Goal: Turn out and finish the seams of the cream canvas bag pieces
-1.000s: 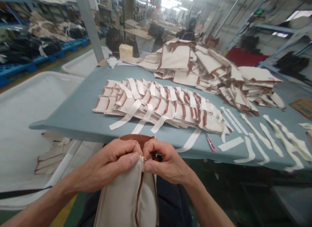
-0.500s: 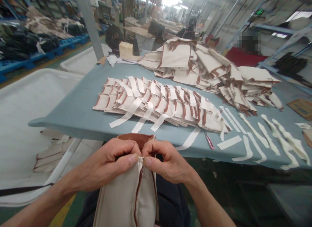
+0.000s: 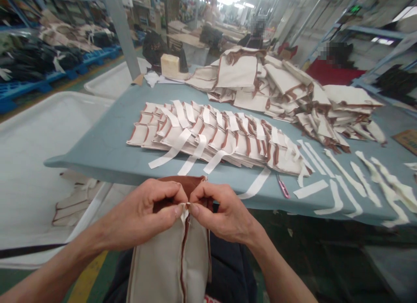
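Observation:
Between my two hands hangs a sewn fabric piece (image 3: 159, 264), cream outside with a brown lining at its open top and a brown-edged seam down its front. My left hand (image 3: 151, 212) pinches the top rim just left of the seam. Just right of it, my right hand (image 3: 221, 212) pinches the same rim, with the two thumbs almost meeting. Fingertips cover part of the edge. Past my hands, a row of similar cream pieces (image 3: 211, 138) with brown edges overlaps on the blue table (image 3: 97, 133), white strips (image 3: 171, 149) lying across them.
More cream pieces (image 3: 237, 73) are heaped at the table's back right. Loose white strips (image 3: 311, 189) and a small pink-handled tool (image 3: 282, 186) lie near the front edge. White bins (image 3: 39, 133) stand at the left. A person (image 3: 339, 64) is in the right background.
My fingers still pinch the rim beside the seam, the thumbs slightly further apart and the gripped edge raised a little. The view has shifted slightly.

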Action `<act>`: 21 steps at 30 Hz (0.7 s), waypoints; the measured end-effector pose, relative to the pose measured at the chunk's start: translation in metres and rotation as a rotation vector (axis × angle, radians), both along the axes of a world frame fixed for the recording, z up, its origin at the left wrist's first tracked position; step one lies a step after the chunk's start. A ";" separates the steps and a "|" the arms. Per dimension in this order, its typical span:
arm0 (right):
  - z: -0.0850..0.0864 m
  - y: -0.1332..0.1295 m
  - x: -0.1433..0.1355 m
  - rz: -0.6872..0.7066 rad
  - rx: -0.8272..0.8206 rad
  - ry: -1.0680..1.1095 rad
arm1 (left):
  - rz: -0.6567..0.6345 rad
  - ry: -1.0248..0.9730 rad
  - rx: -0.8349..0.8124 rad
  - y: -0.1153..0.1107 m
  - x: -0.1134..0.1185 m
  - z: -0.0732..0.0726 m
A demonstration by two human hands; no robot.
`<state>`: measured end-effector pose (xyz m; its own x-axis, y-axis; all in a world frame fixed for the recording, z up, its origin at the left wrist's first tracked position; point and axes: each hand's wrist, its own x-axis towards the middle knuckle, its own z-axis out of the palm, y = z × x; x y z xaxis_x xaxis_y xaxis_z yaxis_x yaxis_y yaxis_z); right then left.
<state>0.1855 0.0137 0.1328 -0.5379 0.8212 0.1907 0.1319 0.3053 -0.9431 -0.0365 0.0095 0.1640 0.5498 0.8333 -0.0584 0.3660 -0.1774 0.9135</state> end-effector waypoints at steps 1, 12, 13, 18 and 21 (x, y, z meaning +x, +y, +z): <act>0.000 0.000 0.000 -0.004 0.003 -0.006 | 0.005 -0.006 0.000 0.000 0.000 0.001; 0.010 0.001 -0.004 -0.008 -0.057 -0.044 | -0.062 0.009 -0.089 0.007 -0.008 -0.005; 0.010 0.001 -0.004 -0.001 -0.075 -0.051 | -0.064 0.010 -0.090 0.007 -0.008 -0.006; 0.010 0.004 -0.004 0.029 -0.108 -0.042 | -0.065 0.024 -0.067 0.006 -0.009 -0.003; 0.010 0.004 -0.004 0.034 -0.107 -0.040 | -0.076 0.011 -0.078 0.006 -0.011 -0.001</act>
